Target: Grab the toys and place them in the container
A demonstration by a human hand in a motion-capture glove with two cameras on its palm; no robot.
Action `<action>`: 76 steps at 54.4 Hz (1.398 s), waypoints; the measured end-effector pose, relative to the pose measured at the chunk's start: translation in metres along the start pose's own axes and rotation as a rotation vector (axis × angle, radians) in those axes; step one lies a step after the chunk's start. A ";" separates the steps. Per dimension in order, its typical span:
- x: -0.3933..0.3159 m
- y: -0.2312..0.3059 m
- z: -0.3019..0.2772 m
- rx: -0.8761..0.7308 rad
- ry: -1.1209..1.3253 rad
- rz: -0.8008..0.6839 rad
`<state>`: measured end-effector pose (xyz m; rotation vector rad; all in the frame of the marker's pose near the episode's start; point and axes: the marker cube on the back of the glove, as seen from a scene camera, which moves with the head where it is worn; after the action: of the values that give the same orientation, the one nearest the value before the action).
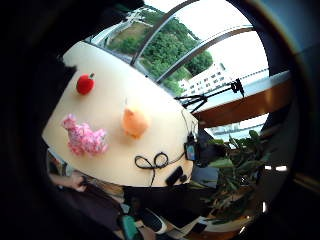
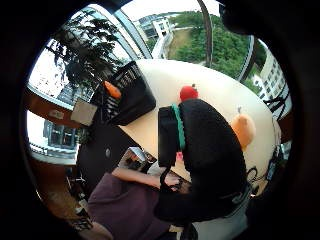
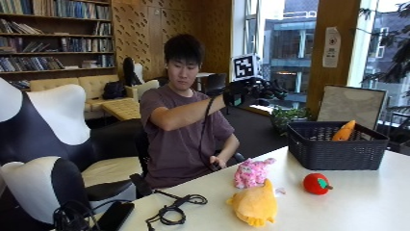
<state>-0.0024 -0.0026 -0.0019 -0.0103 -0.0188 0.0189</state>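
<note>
Black glove on the right hand hangs high above the table, fingers relaxed, holding nothing. Pink toy, yellow toy and red toy lie near the table's front edge; the basket stands at its far corner. A quick grab may knock one off.

I can't read any text here. The notice on the wooden pillar carries print too small for me to make out, and the book spines on the shelves behind show no legible titles.
</note>
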 end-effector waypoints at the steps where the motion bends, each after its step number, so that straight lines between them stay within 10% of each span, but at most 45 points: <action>1: -0.001 -0.001 -0.001 -0.004 -0.006 0.005; 34: -0.039 -0.102 0.021 -0.246 -0.131 0.040; 52: -0.040 -0.151 0.211 -0.608 0.186 0.005; 59: -0.084 -0.151 0.261 -0.734 -0.176 0.051; 76: -0.078 -0.149 0.288 -0.612 -0.052 0.000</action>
<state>-0.0828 -0.1499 0.2862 -0.6223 -0.0757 0.0124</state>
